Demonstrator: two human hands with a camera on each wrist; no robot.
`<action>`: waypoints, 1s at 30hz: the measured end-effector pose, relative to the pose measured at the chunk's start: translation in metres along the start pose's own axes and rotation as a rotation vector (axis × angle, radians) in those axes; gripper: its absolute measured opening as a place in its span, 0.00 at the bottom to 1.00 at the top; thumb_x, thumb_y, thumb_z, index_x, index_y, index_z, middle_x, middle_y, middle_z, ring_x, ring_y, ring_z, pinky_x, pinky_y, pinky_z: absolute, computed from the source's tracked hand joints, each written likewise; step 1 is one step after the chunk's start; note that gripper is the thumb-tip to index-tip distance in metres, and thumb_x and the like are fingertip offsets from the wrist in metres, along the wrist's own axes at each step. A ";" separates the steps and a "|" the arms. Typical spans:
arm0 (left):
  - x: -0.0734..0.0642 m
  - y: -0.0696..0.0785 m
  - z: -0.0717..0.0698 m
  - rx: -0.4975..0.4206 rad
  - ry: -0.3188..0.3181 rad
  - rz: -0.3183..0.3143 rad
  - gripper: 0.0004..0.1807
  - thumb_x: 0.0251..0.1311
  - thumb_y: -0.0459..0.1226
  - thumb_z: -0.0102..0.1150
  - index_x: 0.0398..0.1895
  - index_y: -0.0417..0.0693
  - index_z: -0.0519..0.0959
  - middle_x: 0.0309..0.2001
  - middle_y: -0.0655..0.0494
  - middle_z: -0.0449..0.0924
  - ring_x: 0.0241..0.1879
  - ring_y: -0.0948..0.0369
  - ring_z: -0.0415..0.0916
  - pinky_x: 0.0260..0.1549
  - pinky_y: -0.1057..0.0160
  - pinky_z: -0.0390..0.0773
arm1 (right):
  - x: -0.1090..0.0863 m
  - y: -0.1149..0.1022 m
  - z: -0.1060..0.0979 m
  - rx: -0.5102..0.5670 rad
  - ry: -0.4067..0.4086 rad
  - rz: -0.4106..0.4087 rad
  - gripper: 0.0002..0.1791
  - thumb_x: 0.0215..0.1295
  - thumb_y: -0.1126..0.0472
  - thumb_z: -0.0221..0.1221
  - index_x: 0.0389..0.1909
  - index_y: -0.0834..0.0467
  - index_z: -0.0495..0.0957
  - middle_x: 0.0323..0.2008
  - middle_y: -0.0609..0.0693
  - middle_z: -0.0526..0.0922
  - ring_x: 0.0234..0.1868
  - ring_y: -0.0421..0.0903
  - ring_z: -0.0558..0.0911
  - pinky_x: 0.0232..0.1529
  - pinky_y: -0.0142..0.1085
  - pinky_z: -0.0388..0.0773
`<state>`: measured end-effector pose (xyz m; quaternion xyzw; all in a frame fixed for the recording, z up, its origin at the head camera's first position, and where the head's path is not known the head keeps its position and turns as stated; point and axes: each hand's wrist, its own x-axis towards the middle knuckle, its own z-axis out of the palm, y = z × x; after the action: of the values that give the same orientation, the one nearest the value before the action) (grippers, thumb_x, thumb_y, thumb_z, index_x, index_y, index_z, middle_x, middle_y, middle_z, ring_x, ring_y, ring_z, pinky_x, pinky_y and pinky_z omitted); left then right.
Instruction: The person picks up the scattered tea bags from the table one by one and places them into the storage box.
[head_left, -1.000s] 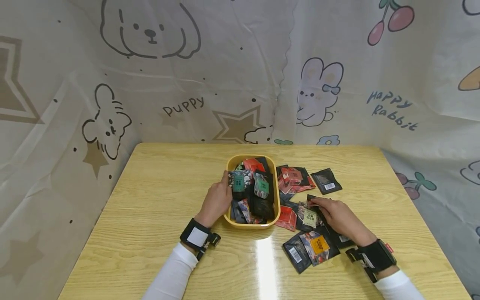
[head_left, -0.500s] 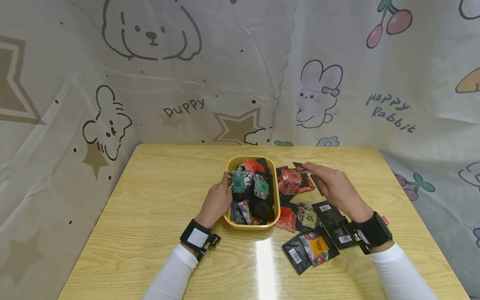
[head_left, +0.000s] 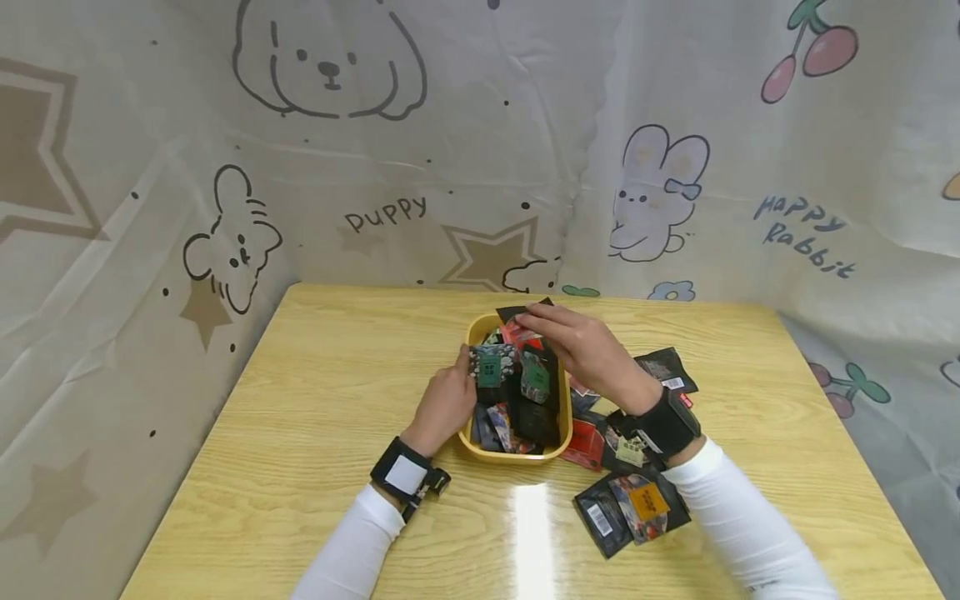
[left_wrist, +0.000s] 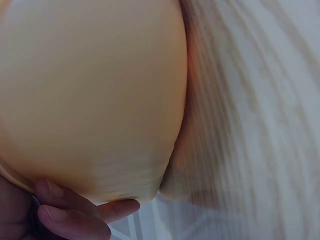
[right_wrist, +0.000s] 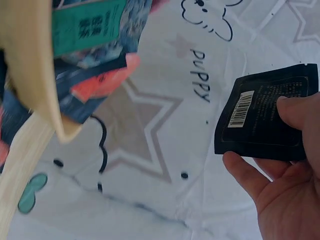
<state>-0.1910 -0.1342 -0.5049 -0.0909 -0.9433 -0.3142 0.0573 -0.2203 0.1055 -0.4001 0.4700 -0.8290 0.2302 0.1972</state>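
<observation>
A yellow plastic basket (head_left: 517, 457) stands on the table, filled with small black sachets with red, green and patterned labels. My left hand (head_left: 442, 404) grips its left side at the rim; in the left wrist view its fingers (left_wrist: 75, 222) bend against the outer wall. Over the basket's far end, my right hand (head_left: 596, 354) pinches a flat black sachet (right_wrist: 265, 115) between thumb and fingers. The sachet's barcode side shows in the right wrist view. A sachet with a green label (head_left: 489, 368) leans on the basket's left wall.
More sachets lie to the right of the basket, partly under my right forearm: a red-labelled one (head_left: 583, 444), an orange-labelled one (head_left: 647, 504) and a barcode-side-up one (head_left: 603, 515). Another black sachet (head_left: 667, 367) lies farther back. A printed cloth (head_left: 390, 150) hangs behind the table.
My right hand has picked up a black sachet from the right-hand pile and carried it left over the basket. The left hand keeps its place on the rim. The head view has shifted slightly.
</observation>
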 end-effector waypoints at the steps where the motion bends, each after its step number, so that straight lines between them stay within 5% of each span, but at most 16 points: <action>1: 0.000 0.001 0.000 0.006 0.000 0.005 0.30 0.68 0.32 0.46 0.72 0.30 0.56 0.20 0.50 0.73 0.15 0.62 0.69 0.13 0.63 0.68 | 0.001 0.000 0.003 0.001 -0.007 -0.009 0.25 0.65 0.75 0.56 0.62 0.59 0.76 0.61 0.59 0.75 0.56 0.57 0.78 0.44 0.43 0.79; 9: 0.000 0.004 -0.001 0.033 0.033 0.044 0.30 0.67 0.31 0.49 0.70 0.29 0.59 0.31 0.37 0.81 0.23 0.55 0.77 0.20 0.56 0.74 | -0.001 -0.001 0.024 -0.003 -0.151 -0.038 0.27 0.65 0.70 0.59 0.66 0.60 0.71 0.65 0.62 0.70 0.64 0.57 0.71 0.56 0.47 0.73; 16: -0.001 0.002 -0.001 0.034 0.062 0.059 0.30 0.65 0.30 0.48 0.69 0.28 0.59 0.32 0.33 0.81 0.25 0.50 0.80 0.21 0.53 0.76 | -0.011 -0.001 0.022 -0.014 -0.386 0.046 0.49 0.60 0.37 0.61 0.77 0.50 0.52 0.76 0.56 0.49 0.75 0.55 0.50 0.68 0.60 0.44; 23: -0.001 0.003 0.001 0.041 0.033 0.026 0.30 0.67 0.30 0.47 0.71 0.29 0.58 0.32 0.34 0.81 0.23 0.54 0.77 0.22 0.53 0.75 | -0.034 0.019 -0.001 -0.030 -0.371 0.181 0.51 0.58 0.34 0.61 0.77 0.50 0.52 0.77 0.55 0.43 0.76 0.56 0.44 0.68 0.61 0.39; 30: 0.000 0.003 0.000 0.034 0.023 0.028 0.30 0.67 0.31 0.47 0.71 0.29 0.57 0.30 0.35 0.80 0.20 0.57 0.74 0.19 0.56 0.73 | -0.082 0.064 -0.036 -0.090 -0.322 0.368 0.50 0.59 0.41 0.64 0.77 0.53 0.51 0.75 0.62 0.44 0.73 0.65 0.49 0.66 0.64 0.44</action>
<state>-0.1905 -0.1315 -0.5035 -0.0994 -0.9464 -0.2982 0.0738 -0.2327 0.2111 -0.4277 0.3323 -0.9308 0.1474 0.0381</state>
